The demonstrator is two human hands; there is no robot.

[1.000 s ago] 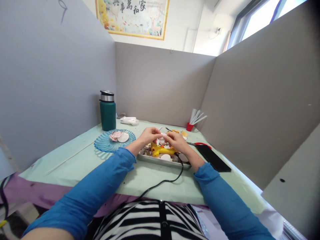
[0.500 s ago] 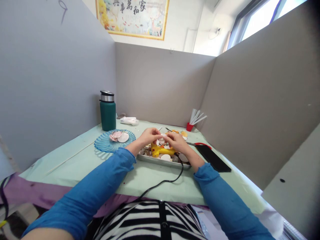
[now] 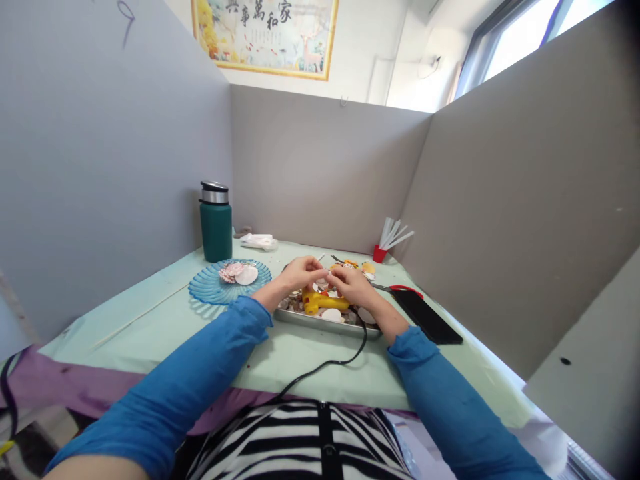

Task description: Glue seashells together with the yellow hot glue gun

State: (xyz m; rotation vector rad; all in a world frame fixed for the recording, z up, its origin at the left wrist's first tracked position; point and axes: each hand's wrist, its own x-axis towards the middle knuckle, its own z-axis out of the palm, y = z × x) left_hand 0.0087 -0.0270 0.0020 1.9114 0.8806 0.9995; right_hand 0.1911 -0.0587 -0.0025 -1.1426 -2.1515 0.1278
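My left hand (image 3: 303, 272) and my right hand (image 3: 351, 283) meet fingertip to fingertip above a shallow metal tray (image 3: 325, 326). Both are closed in a pinch; whatever lies between the fingers is mostly hidden and too small to name. Beneath them a yellow glue gun (image 3: 324, 304) rests in the tray, its black cord (image 3: 327, 363) trailing toward my body. Pale shells (image 3: 331, 315) lie around the gun. Left of the tray, a blue ribbed plate (image 3: 200, 288) carries several pink and white shells (image 3: 231, 271).
A green bottle (image 3: 217, 231) stands behind the plate, with a crumpled plastic bag (image 3: 259, 241) nearby. On the right lie red-handled scissors (image 3: 409, 291) and a flat black slab (image 3: 429, 319). A red cup (image 3: 380, 254) holds translucent sticks (image 3: 395, 233). Grey partitions (image 3: 325, 160) enclose the table.
My fingertips have shifted slightly, and the whitish thing seen between them earlier is now more covered. Everything else on the table stays in place.
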